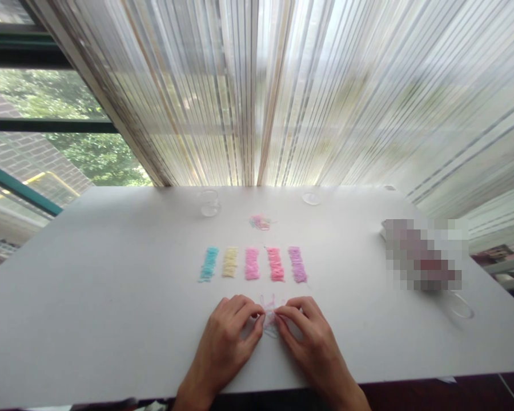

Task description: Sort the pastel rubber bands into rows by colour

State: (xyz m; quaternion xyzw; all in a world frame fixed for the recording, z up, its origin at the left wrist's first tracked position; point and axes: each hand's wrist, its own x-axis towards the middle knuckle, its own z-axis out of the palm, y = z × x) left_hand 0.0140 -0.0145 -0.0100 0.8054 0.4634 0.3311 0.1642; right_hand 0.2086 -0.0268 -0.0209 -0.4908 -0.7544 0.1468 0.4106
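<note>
A small tangle of thin loops is lying on the white counter between the left hand and the right hand, whose fingers are pinching together at its two sides. Five coloured bundles are resting in a row just beyond, with a loose pile lying behind them.

The left hand and right hand are bare, with slender fingers that taper toward the tips and rounded knuckles showing as soft ridges across the backs. Each hand is broader over the back and narrows at the wrist. Both wrists are bare, and so is the short stretch of each forearm in view, smooth in outline and widening toward the near edge. The fingernails are too small and blurred to make out. Between the forearms, a dark patch at the near edge may be clothing; its cut and fabric cannot be told.
</note>
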